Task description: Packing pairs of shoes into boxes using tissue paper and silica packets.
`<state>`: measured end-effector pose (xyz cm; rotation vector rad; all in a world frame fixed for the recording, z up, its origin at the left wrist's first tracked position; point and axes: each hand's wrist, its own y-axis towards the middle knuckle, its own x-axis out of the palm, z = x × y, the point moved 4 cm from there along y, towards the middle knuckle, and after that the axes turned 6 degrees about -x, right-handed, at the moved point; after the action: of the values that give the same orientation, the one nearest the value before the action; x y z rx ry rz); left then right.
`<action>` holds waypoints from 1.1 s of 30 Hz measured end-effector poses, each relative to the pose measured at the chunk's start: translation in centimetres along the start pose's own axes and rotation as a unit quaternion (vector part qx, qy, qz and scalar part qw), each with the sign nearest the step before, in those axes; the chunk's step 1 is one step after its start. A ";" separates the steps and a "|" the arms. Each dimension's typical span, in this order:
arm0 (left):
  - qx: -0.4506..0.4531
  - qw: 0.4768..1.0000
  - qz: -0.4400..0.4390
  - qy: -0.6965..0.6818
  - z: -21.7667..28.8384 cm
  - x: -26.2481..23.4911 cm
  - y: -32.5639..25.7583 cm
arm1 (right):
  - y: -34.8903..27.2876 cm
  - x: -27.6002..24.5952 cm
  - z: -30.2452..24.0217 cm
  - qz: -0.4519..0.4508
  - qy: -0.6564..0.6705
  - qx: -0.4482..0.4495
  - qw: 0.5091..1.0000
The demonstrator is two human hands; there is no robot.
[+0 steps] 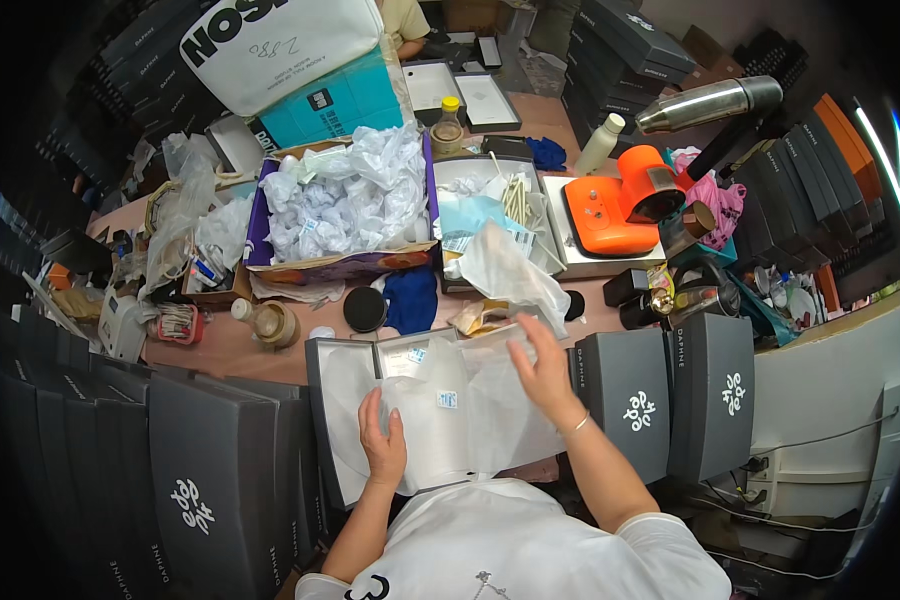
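An open grey shoe box [319, 400] with a white inside lies in front of me. Thin white tissue paper [505, 415] spreads across it and past its right side. Two small blue-and-white packets lie inside; one packet [447, 399] sits near the middle, the other at the far end. My left hand [382, 445] is at the box's left part, fingers stretched upward and holding nothing. Above the tissue on the right, my right hand [547, 372] is raised with its fingers apart. Nothing shows in its grip.
Stacked grey shoe boxes [210, 480] flank me, with more boxes [625, 400] at right. Ahead stands a carton of crumpled tissue [345, 195]. Around it are an orange device [610, 215], a glass jar [275, 325], a round black lid [365, 309] and a blue cloth [410, 300]. Another person [405, 25] sits across.
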<state>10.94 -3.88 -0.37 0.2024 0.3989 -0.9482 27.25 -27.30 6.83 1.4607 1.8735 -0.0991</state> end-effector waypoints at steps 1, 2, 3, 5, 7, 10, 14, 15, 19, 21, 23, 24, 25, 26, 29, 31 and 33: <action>0.079 0.994 -0.011 0.072 2.3 -0.3 -0.3 | 3.1 -1.0 1.2 0.014 -0.069 0.007 0.998; 0.072 0.994 -0.041 0.066 2.6 -0.2 -0.6 | 6.2 -1.7 2.4 0.030 -0.133 0.005 0.991; 0.069 0.993 -0.077 0.056 2.9 0.2 -0.6 | 8.4 -1.5 5.5 -0.022 -0.167 0.063 0.984; 0.081 0.986 -0.141 0.043 3.3 1.1 -1.0 | 10.9 1.4 11.7 -0.167 -0.241 0.127 0.948; 0.062 0.960 -0.264 0.065 2.4 3.7 -2.7 | 12.4 4.0 14.6 -0.244 -0.284 0.124 0.919; 0.079 0.932 -0.315 0.163 1.6 7.2 -3.9 | 13.3 3.8 15.5 -0.197 -0.254 0.092 0.943; 0.096 0.955 -0.262 0.096 1.0 6.9 -4.0 | 13.7 -3.3 4.8 -0.072 -0.026 0.101 0.992; 0.092 0.965 -0.242 0.049 1.2 6.2 -4.0 | 12.1 -4.9 2.5 -0.034 0.215 0.112 0.970; -0.105 0.986 -0.117 -0.047 -4.5 3.8 -0.2 | 1.3 -4.8 -4.0 -0.073 0.603 0.169 0.776; -0.276 0.895 -0.121 -0.330 -4.5 3.1 2.5 | -5.4 1.3 -3.8 -0.032 0.720 0.239 0.650; -0.299 0.850 -0.076 -0.428 -3.4 1.0 3.0 | -7.8 6.9 -7.1 -0.191 0.443 0.256 0.838; -0.251 0.883 -0.046 -0.393 -1.9 -0.5 2.6 | -9.3 9.9 -6.7 -0.225 0.386 0.229 0.865; -0.202 0.912 -0.016 -0.356 -0.9 -2.0 2.2 | -11.6 13.2 -4.6 -0.259 0.328 0.201 0.886; -0.153 0.942 0.023 -0.297 -1.0 -3.3 0.8 | -14.2 15.9 -1.7 -0.301 0.220 0.164 0.913; -0.122 0.979 -0.027 -0.160 -2.7 -6.0 -6.6 | -18.2 18.9 1.7 -0.328 -0.005 0.046 0.943; -0.205 0.965 -0.164 0.027 -2.6 -7.0 -10.8 | -18.3 19.2 2.5 -0.319 0.015 0.076 0.945; -0.387 0.902 -0.123 -0.147 -6.2 -6.6 -14.5 | -18.2 19.0 3.0 -0.330 0.025 0.105 0.938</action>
<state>-5.88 -5.17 -3.18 -0.7282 0.4987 -0.9795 11.69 -19.74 -13.26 0.9023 2.3824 -0.6022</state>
